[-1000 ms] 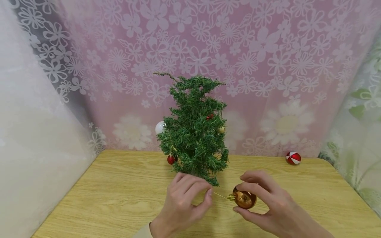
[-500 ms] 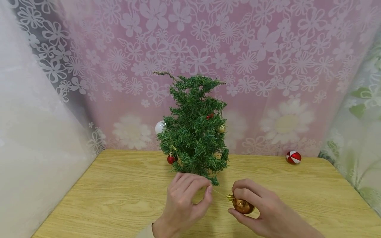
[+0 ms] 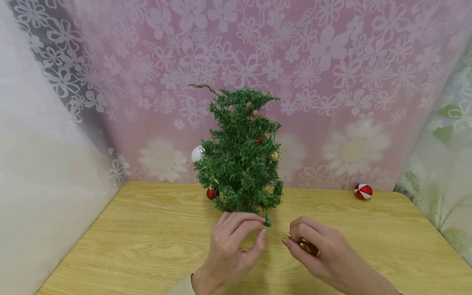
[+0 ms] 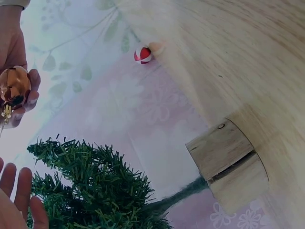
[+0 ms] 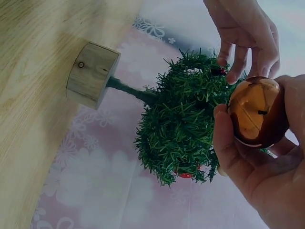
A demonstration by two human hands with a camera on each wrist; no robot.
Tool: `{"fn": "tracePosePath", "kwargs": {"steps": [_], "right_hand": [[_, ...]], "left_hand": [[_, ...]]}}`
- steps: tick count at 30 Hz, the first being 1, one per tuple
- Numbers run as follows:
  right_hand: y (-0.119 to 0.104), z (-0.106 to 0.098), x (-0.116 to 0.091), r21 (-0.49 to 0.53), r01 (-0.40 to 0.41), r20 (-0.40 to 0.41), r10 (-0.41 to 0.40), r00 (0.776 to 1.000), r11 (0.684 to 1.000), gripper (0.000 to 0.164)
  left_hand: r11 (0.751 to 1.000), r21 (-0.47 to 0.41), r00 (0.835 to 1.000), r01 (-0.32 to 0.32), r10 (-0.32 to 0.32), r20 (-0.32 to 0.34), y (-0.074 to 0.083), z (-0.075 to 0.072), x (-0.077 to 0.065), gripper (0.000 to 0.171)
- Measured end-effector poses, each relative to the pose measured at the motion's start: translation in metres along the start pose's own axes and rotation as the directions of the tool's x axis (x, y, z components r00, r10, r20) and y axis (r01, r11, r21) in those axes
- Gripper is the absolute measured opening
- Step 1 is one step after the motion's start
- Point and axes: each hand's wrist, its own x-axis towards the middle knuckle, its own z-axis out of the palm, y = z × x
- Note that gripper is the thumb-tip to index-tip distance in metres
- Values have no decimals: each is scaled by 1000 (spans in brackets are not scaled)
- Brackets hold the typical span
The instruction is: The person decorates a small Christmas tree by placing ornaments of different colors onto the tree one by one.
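My right hand grips a shiny copper-gold bauble, its fingers and thumb round the sides. The bauble's gold cap faces my left hand. From the cap a thin gold string runs toward the left fingers. My left hand has thumb and forefinger brought together at the string's far end; the pinch itself is small in the head view and outside the left wrist view. Just behind both hands stands a small artificial Christmas tree, whose lower branches reach close to the left fingertips.
On the tree hang a white bauble, a red bauble and a small gold bauble. A red-and-white ball lies at the table's back right. The tree's round wooden base rests on the wooden table.
My right hand has turned and closed further over the bauble, covering more of it in the head view. The left hand has stayed nearly in place, shifting slightly right.
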Motion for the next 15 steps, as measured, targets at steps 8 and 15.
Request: {"fn": "tracePosePath", "kwargs": {"steps": [8, 15], "right_hand": [[-2, -3, 3, -57, -73, 21, 75, 997, 996, 14], [-1, -1, 3, -74, -37, 28, 39, 999, 997, 16]], "left_hand": [[999, 8, 999, -52, 52, 8, 1, -1, 4, 15], [996, 8, 996, -92, 92, -4, 3, 0, 6, 17]]}}
